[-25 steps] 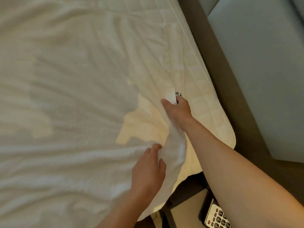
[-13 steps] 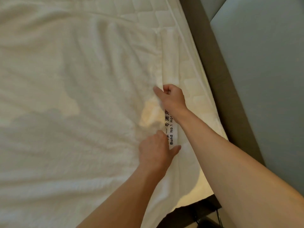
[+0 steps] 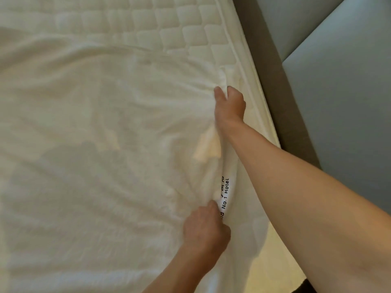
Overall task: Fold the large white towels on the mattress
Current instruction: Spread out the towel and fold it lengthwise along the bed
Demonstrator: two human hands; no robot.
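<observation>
A large white towel [image 3: 95, 134] lies spread and wrinkled over the quilted mattress [image 3: 173, 24], reaching nearly to its right side. My right hand [image 3: 229, 104] grips the towel's right edge at its far end. My left hand [image 3: 206, 227] pinches the same edge nearer to me. Between them the edge runs taut, with a white label [image 3: 225, 195] printed in black text showing on it.
The mattress's right side [image 3: 254, 77] runs diagonally, with a dark grey bed frame strip [image 3: 281, 87] beside it. Beyond that stand pale blue-grey padded panels [image 3: 342, 92]. A dark gap shows at the bottom right corner.
My right hand has slid farther along the towel's edge, away from me, stretching the edge straighter. My left hand keeps its grip near the label. The view has shifted up the mattress.
</observation>
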